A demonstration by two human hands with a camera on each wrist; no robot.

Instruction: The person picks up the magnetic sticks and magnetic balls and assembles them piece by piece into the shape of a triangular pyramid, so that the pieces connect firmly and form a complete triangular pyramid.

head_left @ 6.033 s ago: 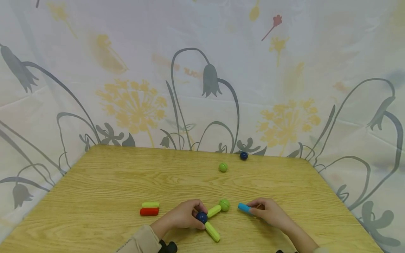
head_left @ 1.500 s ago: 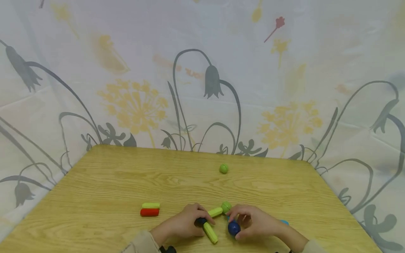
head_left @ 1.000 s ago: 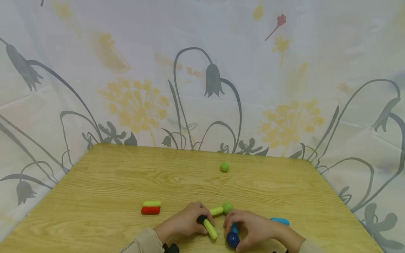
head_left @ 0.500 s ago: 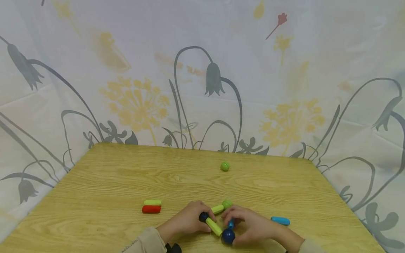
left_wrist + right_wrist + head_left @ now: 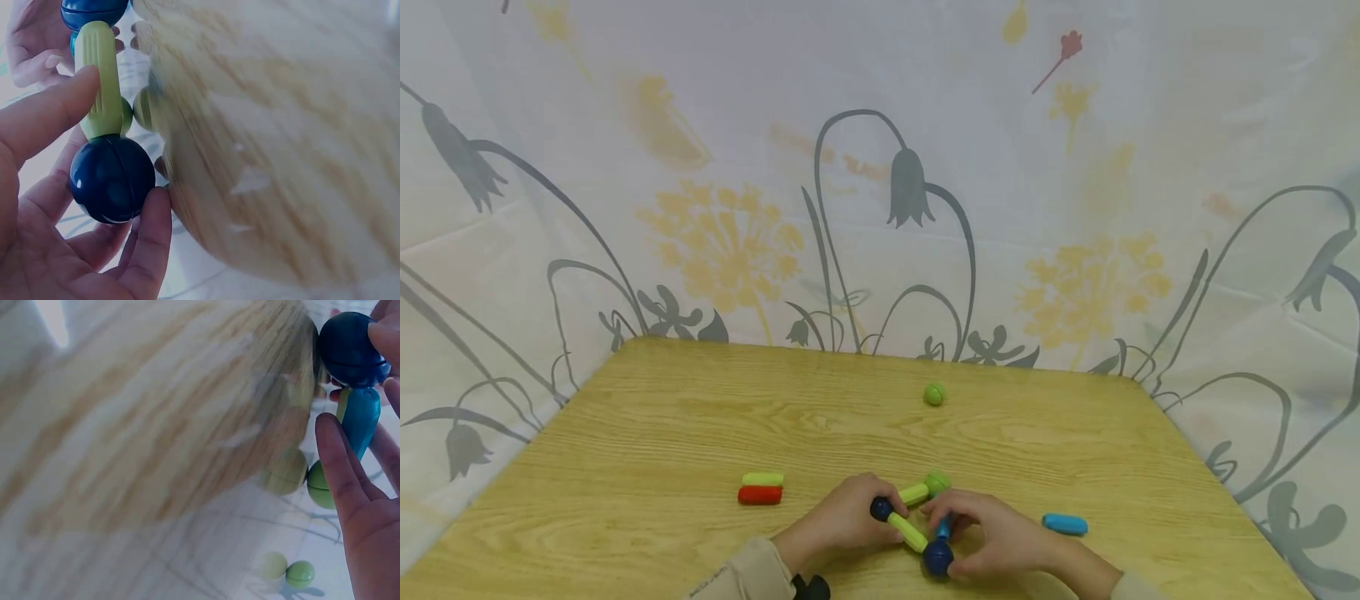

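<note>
In the head view my left hand (image 5: 848, 518) grips a dark blue ball (image 5: 881, 508); in the left wrist view the thumb lies along a yellow-green rod (image 5: 107, 81) joined to it. Another yellow-green rod (image 5: 913, 495) runs from that ball to a green ball (image 5: 937, 483). My right hand (image 5: 992, 533) holds a second dark blue ball (image 5: 937, 558), its thumb on the ball and its fingers beside a light blue rod (image 5: 360, 419). The front yellow-green rod (image 5: 907, 532) reaches this second ball, so balls and rods form a four-sided outline.
A loose green ball (image 5: 934, 394) lies farther back on the wooden table (image 5: 700, 417). To the left, a yellow-green rod (image 5: 763, 479) and a red rod (image 5: 760, 495) lie side by side. Another light blue rod (image 5: 1064, 524) rests right of my right hand. A flower-patterned curtain (image 5: 760, 167) hangs behind.
The second dark blue ball came from the table's back edge into my right hand. It has moved left with the light blue rod and now meets the front yellow-green rod's end.
</note>
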